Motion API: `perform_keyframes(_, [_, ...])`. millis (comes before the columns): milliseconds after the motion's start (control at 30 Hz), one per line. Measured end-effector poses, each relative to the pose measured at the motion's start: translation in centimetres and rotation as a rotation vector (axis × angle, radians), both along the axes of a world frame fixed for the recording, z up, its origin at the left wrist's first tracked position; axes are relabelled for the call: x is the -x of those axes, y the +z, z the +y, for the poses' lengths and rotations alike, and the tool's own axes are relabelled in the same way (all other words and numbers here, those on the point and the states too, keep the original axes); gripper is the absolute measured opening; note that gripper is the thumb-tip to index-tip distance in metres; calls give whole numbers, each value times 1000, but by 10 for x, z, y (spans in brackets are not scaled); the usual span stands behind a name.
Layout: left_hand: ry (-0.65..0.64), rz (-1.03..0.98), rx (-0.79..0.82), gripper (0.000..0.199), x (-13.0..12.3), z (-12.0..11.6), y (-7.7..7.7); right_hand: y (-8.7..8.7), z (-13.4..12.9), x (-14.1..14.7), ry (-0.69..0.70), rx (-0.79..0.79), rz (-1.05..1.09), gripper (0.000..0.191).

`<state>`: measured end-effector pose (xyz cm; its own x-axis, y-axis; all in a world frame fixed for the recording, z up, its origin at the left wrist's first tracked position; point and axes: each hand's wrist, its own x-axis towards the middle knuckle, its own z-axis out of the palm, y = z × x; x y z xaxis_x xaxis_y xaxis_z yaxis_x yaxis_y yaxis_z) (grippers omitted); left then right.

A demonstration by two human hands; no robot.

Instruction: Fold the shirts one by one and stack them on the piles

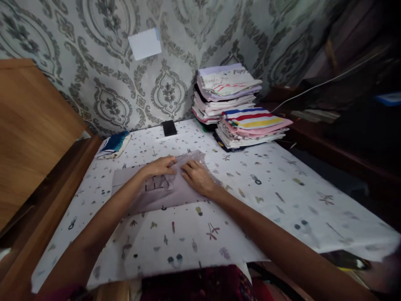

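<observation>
A mauve-grey cloth point(144, 200) with dark print lies on the patterned white table cover, partly folded over at its right part. My left hand point(160, 166) has its thumb and fingers closed round a bunched fold near the cloth's middle. On the right part of the cloth rests my right hand point(198, 177), its fingers bent against the fabric; whether it grips a fold is hard to tell.
Two stacks of folded clothes point(228, 90) point(253, 127) stand at the back right. A black phone point(169, 128) lies near the wall, and a folded blue and white cloth point(115, 144) at the back left. Wooden furniture point(37, 138) borders the left side.
</observation>
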<state>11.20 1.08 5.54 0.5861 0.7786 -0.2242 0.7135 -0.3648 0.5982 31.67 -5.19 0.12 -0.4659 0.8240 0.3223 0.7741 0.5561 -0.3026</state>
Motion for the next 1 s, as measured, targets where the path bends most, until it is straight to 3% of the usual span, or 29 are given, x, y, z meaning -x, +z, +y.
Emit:
perform_keyframes(100, [33,-64,39,27,11,-5,-1,-1,-2,0,31,-6,-13,37])
perform_keyframes(300, [222,203,-380,16,19,-16,-13,-4,-2,5,8,13,-104,48])
perform_keyframes(433, [280,257,-429,20,44,-39,-8,-6,-2,5,4,18,-135,49])
perform_keyframes(700, [250,133,-41,27,126,-121,9,-11,1,6,-7,12,-99,48])
perform_keyframes(833, [298,70,66,31,154,-136,12,-12,1,7,-7,14,-130,50])
perform_keyframes(1000, [537,-257,169,31,170,-143,11,-14,2,6,6,-26,-147,53])
